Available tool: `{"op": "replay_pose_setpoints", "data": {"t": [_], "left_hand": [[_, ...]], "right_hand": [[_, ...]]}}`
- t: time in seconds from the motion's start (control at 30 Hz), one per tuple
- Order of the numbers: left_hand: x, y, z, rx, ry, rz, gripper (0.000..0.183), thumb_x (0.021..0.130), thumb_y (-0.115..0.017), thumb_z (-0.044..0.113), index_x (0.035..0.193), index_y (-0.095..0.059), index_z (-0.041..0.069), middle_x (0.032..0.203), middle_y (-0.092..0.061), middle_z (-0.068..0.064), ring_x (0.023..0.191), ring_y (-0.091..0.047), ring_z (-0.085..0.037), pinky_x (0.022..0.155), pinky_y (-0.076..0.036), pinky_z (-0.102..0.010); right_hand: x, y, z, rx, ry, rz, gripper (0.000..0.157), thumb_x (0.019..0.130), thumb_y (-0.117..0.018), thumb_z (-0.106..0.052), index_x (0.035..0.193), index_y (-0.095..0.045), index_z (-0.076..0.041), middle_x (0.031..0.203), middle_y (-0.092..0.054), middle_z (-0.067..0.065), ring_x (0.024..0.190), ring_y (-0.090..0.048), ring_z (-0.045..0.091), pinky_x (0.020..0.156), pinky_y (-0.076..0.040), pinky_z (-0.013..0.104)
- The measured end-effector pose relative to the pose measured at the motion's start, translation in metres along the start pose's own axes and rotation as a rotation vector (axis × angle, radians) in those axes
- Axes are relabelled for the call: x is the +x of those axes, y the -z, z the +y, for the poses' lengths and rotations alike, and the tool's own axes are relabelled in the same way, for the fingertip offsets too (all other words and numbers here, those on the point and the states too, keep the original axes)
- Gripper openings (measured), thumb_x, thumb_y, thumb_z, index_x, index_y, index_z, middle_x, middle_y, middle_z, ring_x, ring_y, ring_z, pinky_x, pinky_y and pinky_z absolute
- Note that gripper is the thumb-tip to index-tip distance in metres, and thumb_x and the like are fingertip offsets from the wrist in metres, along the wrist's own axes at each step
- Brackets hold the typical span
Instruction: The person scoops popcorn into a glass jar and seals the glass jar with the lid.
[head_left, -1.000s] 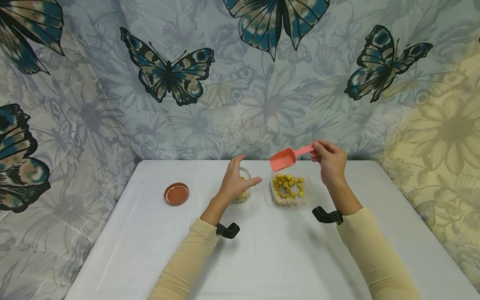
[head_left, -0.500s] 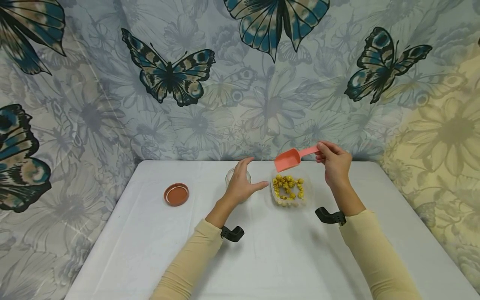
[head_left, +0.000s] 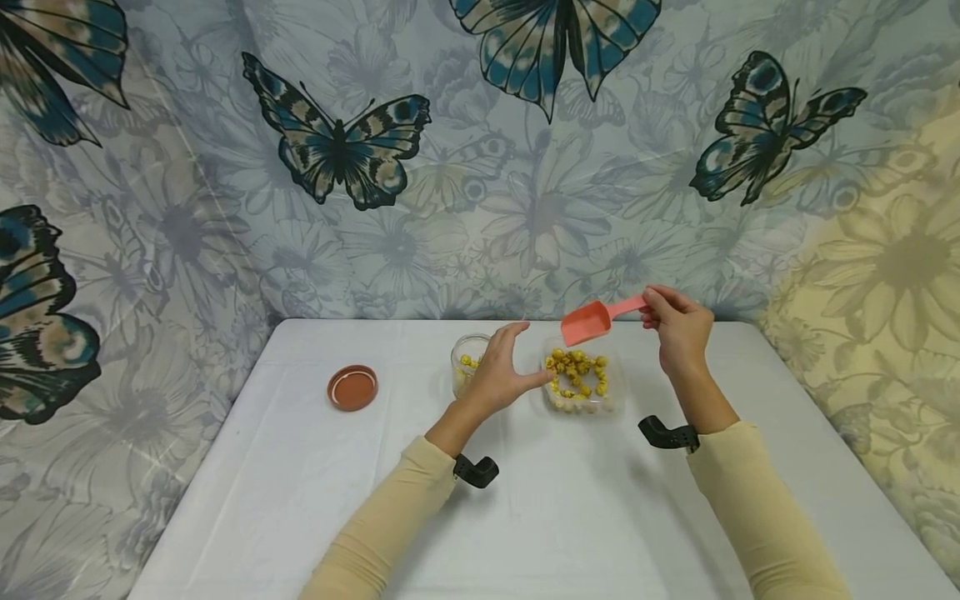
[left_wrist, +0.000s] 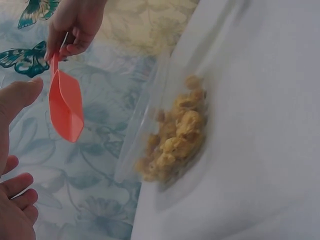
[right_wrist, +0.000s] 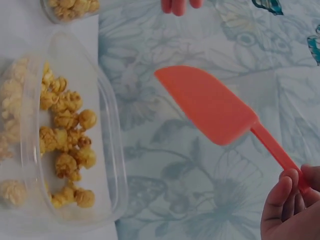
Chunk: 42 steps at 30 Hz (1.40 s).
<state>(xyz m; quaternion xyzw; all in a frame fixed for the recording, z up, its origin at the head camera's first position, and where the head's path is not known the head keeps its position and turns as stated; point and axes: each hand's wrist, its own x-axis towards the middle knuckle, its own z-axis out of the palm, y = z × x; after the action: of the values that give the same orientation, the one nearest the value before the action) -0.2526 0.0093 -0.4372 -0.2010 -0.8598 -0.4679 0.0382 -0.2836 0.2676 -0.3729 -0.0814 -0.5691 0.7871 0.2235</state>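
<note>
My right hand (head_left: 685, 333) pinches the handle of a coral-red scoop (head_left: 587, 323), whose bowl hangs above the far side of a clear plastic container (right_wrist: 120, 175). No popcorn shows in the scoop in the left wrist view. Yellow caramel popcorn (head_left: 576, 371) lies in that container. My left hand (head_left: 495, 375) is held up between a glass jar (head_left: 460, 373) and the container, its thumb and fingers spread with nothing between them. Some popcorn (right_wrist: 72, 9) is in the jar too; the hand covers the jar's right side in the head view.
A round brown lid (head_left: 352, 388) lies on the left part of the white-covered table (head_left: 285, 500). Behind the table's far edge hangs a butterfly-patterned cloth (head_left: 540, 225). Black camera bands (head_left: 476, 472) sit on both wrists.
Both hands have shifted to the right, the scoop travelling with the right hand. The left hand has moved from in front of the jar toward the container, uncovering the jar's left part.
</note>
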Motion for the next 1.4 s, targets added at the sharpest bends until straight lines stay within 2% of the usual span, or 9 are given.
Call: {"op": "replay_pose_setpoints", "data": {"t": [0.3,0.53,0.63,0.8,1.0,1.27,1.4], "left_hand": [[-0.003,-0.018,0.002,-0.016,0.008,-0.029,0.083,0.082,-0.075,0.046,0.149,-0.035,0.017,0.155,-0.033,-0.006,0.143,-0.034,-0.026,0.112,-0.039,-0.049],[-0.001,-0.025,0.001,-0.036,-0.005,-0.044,0.082,0.084,-0.075,0.042,0.149,-0.034,0.014,0.154,-0.035,-0.008,0.143,-0.035,-0.026,0.112,-0.039,-0.048],[0.0,-0.03,0.0,-0.039,0.013,-0.052,0.086,0.083,-0.074,0.045,0.151,-0.032,0.014,0.154,-0.035,-0.009,0.143,-0.036,-0.027,0.112,-0.039,-0.049],[0.0,-0.037,-0.002,-0.044,0.063,-0.071,0.088,0.084,-0.074,0.046,0.153,-0.027,0.016,0.155,-0.034,-0.01,0.143,-0.036,-0.028,0.112,-0.039,-0.049],[0.0,-0.046,-0.009,-0.049,0.088,-0.075,0.086,0.085,-0.074,0.041,0.152,-0.029,0.011,0.153,-0.036,-0.014,0.141,-0.038,-0.03,0.113,-0.038,-0.049],[0.001,-0.058,-0.017,-0.078,0.165,-0.095,0.088,0.085,-0.074,0.042,0.153,-0.028,0.01,0.156,-0.032,-0.014,0.143,-0.035,-0.031,0.116,-0.035,-0.048],[0.002,-0.062,-0.019,-0.082,0.203,-0.094,0.09,0.084,-0.074,0.042,0.153,-0.027,0.007,0.157,-0.03,-0.016,0.144,-0.034,-0.032,0.116,-0.034,-0.048]], "right_hand": [[0.006,0.01,0.007,-0.154,0.012,-0.032,0.003,0.086,-0.072,-0.005,0.089,-0.074,-0.006,0.069,-0.069,-0.002,0.051,-0.061,0.008,0.049,-0.052,0.016],[0.01,0.016,0.012,-0.215,0.03,-0.015,0.017,0.086,-0.073,-0.007,0.099,-0.071,0.004,0.068,-0.069,-0.005,0.051,-0.061,0.006,0.048,-0.051,0.015],[0.011,0.019,0.014,-0.285,0.039,-0.021,0.02,0.087,-0.072,-0.008,0.101,-0.07,0.005,0.066,-0.068,-0.007,0.05,-0.06,0.004,0.048,-0.05,0.014],[0.011,0.021,0.017,-0.452,0.111,-0.042,0.024,0.09,-0.07,-0.013,0.104,-0.069,0.006,0.065,-0.066,-0.014,0.052,-0.057,0.0,0.05,-0.049,0.011],[0.009,0.025,0.022,-0.59,0.222,-0.07,0.028,0.092,-0.067,-0.016,0.107,-0.07,0.008,0.065,-0.061,-0.02,0.054,-0.056,-0.003,0.053,-0.049,0.009],[0.006,0.029,0.031,-0.728,0.297,-0.069,0.028,0.094,-0.065,-0.018,0.108,-0.071,0.005,0.069,-0.057,-0.022,0.056,-0.054,-0.006,0.053,-0.047,0.007],[0.005,0.029,0.036,-0.756,0.325,-0.066,0.026,0.094,-0.065,-0.018,0.106,-0.072,0.004,0.071,-0.058,-0.018,0.056,-0.054,-0.006,0.052,-0.046,0.008]]}}
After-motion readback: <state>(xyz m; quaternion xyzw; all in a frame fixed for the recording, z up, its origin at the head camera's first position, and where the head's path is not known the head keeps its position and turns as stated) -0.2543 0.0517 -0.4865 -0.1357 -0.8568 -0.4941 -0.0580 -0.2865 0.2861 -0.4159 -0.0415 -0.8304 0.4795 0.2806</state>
